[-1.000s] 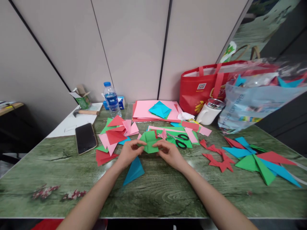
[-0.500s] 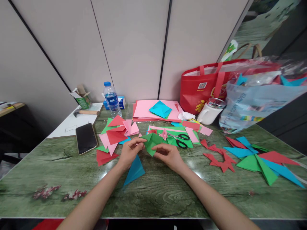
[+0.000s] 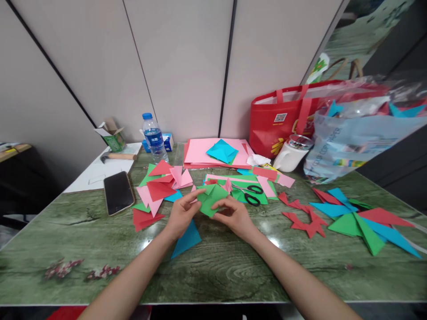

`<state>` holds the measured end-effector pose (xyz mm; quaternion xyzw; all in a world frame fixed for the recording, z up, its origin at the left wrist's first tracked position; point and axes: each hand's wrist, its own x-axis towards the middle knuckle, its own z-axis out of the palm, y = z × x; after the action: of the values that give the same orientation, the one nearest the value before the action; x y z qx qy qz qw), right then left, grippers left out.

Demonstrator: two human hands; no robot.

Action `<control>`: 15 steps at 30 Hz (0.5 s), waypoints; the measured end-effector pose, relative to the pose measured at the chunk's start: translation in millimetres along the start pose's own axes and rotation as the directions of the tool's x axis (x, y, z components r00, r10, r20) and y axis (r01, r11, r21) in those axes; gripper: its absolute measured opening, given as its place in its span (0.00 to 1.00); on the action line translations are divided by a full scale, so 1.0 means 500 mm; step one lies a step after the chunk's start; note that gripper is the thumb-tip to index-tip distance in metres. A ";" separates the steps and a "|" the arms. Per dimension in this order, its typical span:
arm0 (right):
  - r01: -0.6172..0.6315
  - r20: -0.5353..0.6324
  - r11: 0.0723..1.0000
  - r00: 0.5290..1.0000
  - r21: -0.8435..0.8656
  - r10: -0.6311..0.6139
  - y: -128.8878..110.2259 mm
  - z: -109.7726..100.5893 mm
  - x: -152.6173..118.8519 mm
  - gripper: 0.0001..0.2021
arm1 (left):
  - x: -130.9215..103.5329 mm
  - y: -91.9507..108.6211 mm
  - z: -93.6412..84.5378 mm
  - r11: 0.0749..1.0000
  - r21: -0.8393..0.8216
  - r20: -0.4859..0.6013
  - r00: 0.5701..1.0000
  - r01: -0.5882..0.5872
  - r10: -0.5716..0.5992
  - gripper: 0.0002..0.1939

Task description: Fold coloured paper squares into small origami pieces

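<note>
A folded piece of green paper is held above the table between my two hands. My left hand pinches its left edge between thumb and fingers. At the lower right edge, my right hand grips it the same way. Crease lines show across the sheet. Beneath my left wrist lies a blue folded paper triangle. Just behind the green paper, black-handled scissors rest on coloured sheets. Red, pink and green folded pieces are heaped to the left of my hands.
A phone, a hammer and a water bottle stand or lie at left. Toward the right are a white mug, a red bag, a red paper star ring and a multicoloured paper pinwheel shape.
The green paper, earlier bent up with a raised fold, now looks flatter and more spread between my fingers. Both hands stay in nearly the same place.
</note>
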<state>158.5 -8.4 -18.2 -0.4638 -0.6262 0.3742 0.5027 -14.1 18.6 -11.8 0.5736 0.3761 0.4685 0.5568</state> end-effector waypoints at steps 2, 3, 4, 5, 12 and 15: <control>0.002 -0.014 1.000 1.000 -0.021 -0.002 -0.003 0.000 0.000 0.08 | 0.000 0.004 0.000 0.999 0.036 0.001 0.999 -0.038 0.038 0.21; 0.002 -0.017 1.000 1.000 -0.028 -0.002 -0.005 0.000 0.000 0.08 | 0.000 0.006 0.000 0.997 0.055 0.006 0.999 -0.048 0.048 0.22; -0.001 -0.019 1.000 1.000 -0.031 0.000 -0.006 0.000 0.000 0.08 | 0.000 0.007 0.000 0.996 0.076 0.011 0.999 -0.051 0.050 0.22; -0.006 -0.021 1.000 1.000 -0.028 0.006 -0.006 0.001 0.000 0.08 | -0.001 0.007 0.000 0.994 0.102 0.018 0.999 -0.046 0.045 0.22; -0.120 -0.069 0.978 0.989 0.168 0.133 0.011 0.008 0.003 0.13 | -0.007 0.005 0.005 0.976 0.218 0.021 1.000 -0.019 0.015 0.17; -0.146 -0.077 0.959 0.983 0.243 0.169 0.016 0.010 0.005 0.16 | -0.011 0.008 0.012 0.984 0.177 0.033 0.999 -0.004 -0.002 0.17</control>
<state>155.1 -3.7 -26.3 -0.4669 -0.5132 0.4618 0.5526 -10.3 11.5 -8.2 0.6287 0.4067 0.4239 0.5096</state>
